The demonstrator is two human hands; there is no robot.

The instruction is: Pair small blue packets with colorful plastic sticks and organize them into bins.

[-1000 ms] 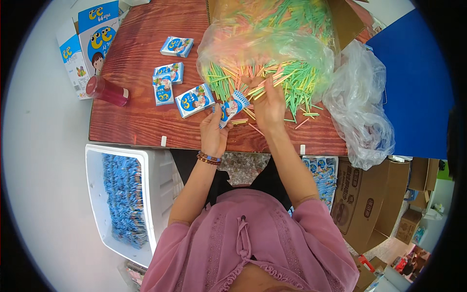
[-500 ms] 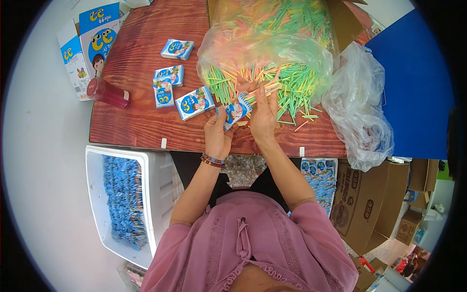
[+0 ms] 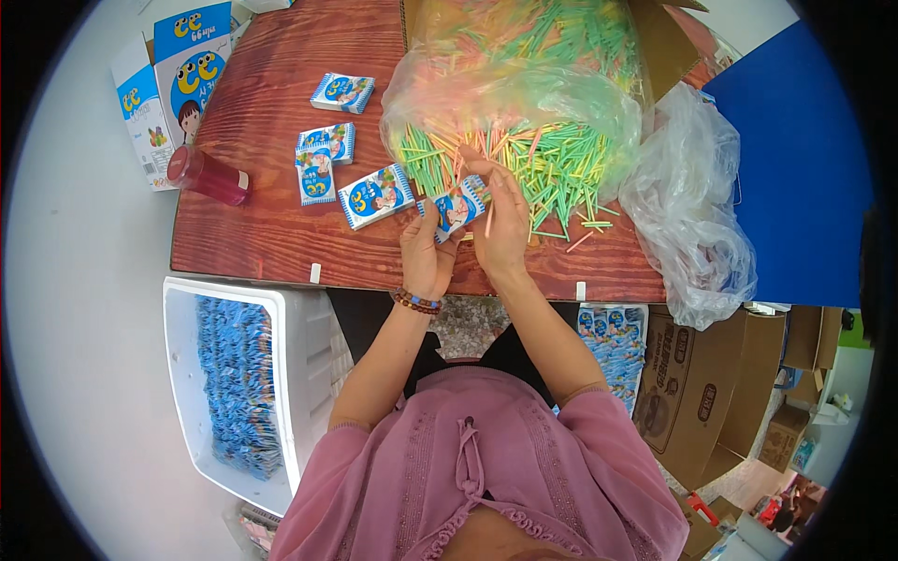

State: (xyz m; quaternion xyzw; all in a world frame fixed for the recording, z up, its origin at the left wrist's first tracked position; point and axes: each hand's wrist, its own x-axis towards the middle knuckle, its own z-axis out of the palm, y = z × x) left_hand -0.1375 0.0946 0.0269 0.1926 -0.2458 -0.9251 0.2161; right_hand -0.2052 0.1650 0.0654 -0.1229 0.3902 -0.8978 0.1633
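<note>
A small blue and white packet (image 3: pixel 456 211) is pinched at its lower left end by my left hand (image 3: pixel 427 262), which wears beaded bracelets. My right hand (image 3: pixel 500 229) is closed around the packet's upper right end, its fingers curled over that end. One pale pink stick shows beside the right fingers; how many sticks are inside the packet is hidden. Just beyond the hands, a heap of thin green, yellow and pink sticks (image 3: pixel 561 168) spills from a large clear plastic bag (image 3: pixel 514 89). A larger blue and white packet (image 3: pixel 376 196) lies left of my hands.
Several similar packets (image 3: pixel 342 93) lie farther left, near a pink-red lidded jar (image 3: pixel 210 176) and a printed carton (image 3: pixel 192 79). A white bin (image 3: pixel 290 374) of filled packets stands below the table's left edge. Crumpled plastic (image 3: pixel 692 206) hangs at right beside a blue panel (image 3: pixel 795 159).
My right hand has moved slightly left and its fingers have curled over the packet's end. The bundle of sticks seen in it before is no longer visible there. The left hand has shifted slightly.
</note>
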